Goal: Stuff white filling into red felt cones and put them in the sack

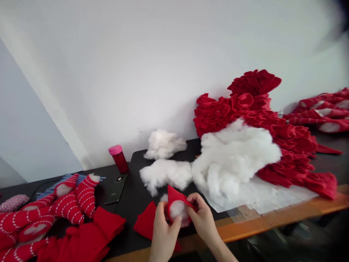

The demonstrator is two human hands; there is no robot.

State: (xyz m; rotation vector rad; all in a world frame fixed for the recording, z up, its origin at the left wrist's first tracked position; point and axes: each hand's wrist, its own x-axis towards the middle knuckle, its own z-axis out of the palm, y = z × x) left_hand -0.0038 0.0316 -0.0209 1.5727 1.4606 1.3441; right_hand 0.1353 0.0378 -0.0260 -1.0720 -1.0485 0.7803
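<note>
Both my hands hold a small red felt cone (176,198) in front of me, with white polyester stuffing (177,210) packed into its open end. My left hand (164,228) pinches the felt and stuffing from the near side. The fingers of my right hand (199,211) grip the cone's edge. A flat piece of red felt (145,221) lies on the black tabletop (128,207) just under my left hand. A loose mound of white stuffing (165,174) sits just beyond both hands.
A large stuffing heap (231,158) rests on a plastic sheet (259,193) before piled red felt pieces (286,145). Red-and-white stitched stuffed shapes (68,207) lie left, near a black phone (116,187) and a pink-capped red bottle (118,158). More stuffed shapes (321,112) lie far right.
</note>
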